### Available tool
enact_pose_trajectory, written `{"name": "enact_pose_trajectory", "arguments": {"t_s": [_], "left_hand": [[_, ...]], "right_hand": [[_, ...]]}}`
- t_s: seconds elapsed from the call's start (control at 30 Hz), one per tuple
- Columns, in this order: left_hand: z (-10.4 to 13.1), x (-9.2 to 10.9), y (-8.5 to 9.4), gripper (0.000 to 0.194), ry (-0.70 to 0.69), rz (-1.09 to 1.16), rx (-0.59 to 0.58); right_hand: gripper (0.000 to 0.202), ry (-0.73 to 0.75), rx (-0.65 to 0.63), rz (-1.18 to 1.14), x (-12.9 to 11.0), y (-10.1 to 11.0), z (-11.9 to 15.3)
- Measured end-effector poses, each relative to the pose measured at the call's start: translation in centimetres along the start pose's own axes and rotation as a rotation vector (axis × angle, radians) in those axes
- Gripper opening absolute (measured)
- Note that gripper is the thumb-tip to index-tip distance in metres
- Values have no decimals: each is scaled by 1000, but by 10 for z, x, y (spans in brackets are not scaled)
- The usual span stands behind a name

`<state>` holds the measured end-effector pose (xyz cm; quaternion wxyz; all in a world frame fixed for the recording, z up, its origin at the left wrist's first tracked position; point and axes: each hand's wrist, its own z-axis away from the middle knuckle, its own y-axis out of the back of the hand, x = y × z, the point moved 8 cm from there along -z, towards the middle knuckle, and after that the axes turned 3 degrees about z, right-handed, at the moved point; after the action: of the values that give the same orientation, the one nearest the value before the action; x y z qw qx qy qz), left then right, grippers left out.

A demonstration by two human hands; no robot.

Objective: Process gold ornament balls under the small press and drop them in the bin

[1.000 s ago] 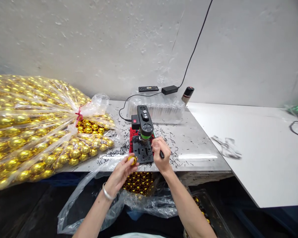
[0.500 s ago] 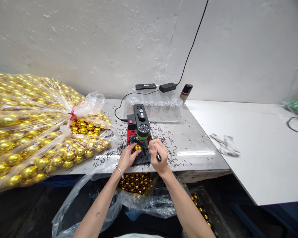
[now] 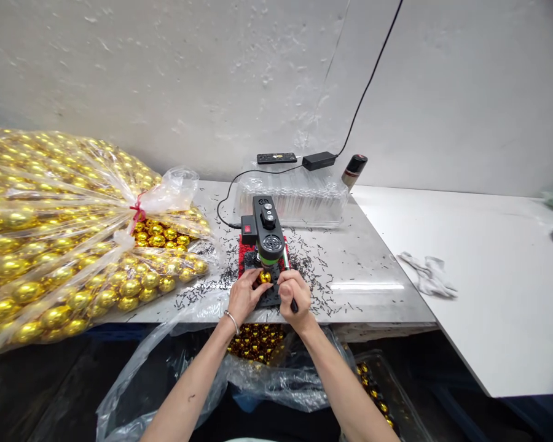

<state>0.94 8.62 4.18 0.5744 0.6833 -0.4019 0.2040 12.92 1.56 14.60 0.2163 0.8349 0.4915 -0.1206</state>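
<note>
A black press-like machine (image 3: 269, 228) with a green ring under its head stands on a red and black base on the metal table. Between the thumb and fingers of my left hand (image 3: 246, 296) is a shiny gold ball (image 3: 264, 277), just below the machine's head. My right hand (image 3: 295, 296) is wrapped round the black-ended lever (image 3: 286, 255) on the machine's right side. Small black strips (image 3: 314, 261) lie scattered over the tabletop around the base.
Large clear bags of gold balls (image 3: 55, 245) fill the left. Behind the machine are a clear plastic tray (image 3: 299, 205), a power adapter (image 3: 319, 161) and a can (image 3: 354, 170). White gloves (image 3: 428, 275) lie at right. An open bag of balls (image 3: 257, 342) hangs below the table edge.
My left hand has brought the gold ball slightly up and inward, closer under the machine's head. My right hand still grips the lever. The whole view has shifted slightly.
</note>
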Motion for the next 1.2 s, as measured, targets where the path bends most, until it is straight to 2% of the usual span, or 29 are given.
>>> {"name": "enact_pose_trajectory", "arguments": {"t_s": [0.17, 0.33, 0.43, 0.57, 0.67, 0.73, 0.87, 0.93, 1.0, 1.1, 1.13, 1.2], "left_hand": [[-1, 1, 1, 33, -16, 8, 6], [0, 0, 0, 31, -28, -10, 5], [-2, 0, -1, 31, -26, 10, 8], [0, 2, 8, 31, -3, 139, 64], [22, 4, 21, 34, 32, 245, 88], [50, 5, 22, 34, 57, 276, 8], [110, 6, 8, 39, 133, 304, -244], [118, 2, 14, 39, 168, 297, -242], [100, -4, 41, 36, 149, 225, -108], [41, -20, 104, 34, 75, -28, 180], [17, -29, 123, 34, 92, -139, 247], [-29, -50, 150, 33, 175, -364, 270]], "right_hand": [[27, 67, 96, 33, 8, -3, 14], [28, 93, 59, 38, 12, -7, 20], [28, 73, 61, 30, 5, -3, 10], [30, -109, 75, -22, -4, 9, -22], [32, -203, 24, -15, -11, 13, -41], [32, -218, -1, -11, -13, 14, -44], [30, -209, 5, -10, -11, 12, -36], [30, -197, 30, -18, -9, 11, -31], [30, -186, 48, -29, -9, 11, -29], [30, -181, 54, -25, -10, 10, -29], [30, -182, 55, -20, -10, 10, -29], [30, -185, 61, -14, -9, 10, -28]]}}
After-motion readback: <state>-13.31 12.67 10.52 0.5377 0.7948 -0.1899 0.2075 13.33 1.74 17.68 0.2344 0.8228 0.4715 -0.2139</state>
